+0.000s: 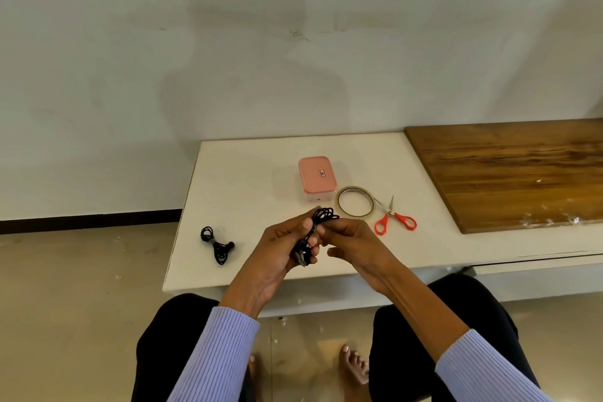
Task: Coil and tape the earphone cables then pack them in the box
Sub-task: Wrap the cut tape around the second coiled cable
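Observation:
Both hands hold a black coiled earphone cable (321, 217) above the white table's front edge. My left hand (287, 246) is closed around the lower part of the bundle, and my right hand (350, 240) pinches its upper loops. A second black earphone cable (217, 243), coiled and bound at its middle, lies on the table to the left. The box (317, 177) stands behind my hands with its pink lid shut. A roll of clear tape (355, 201) lies flat just right of the box.
Red-handled scissors (393, 217) lie right of the tape roll. A wooden board (509, 173) covers the table's right part. The white table (248, 179) ends at the wall behind and drops to the floor on the left. My knees are below the front edge.

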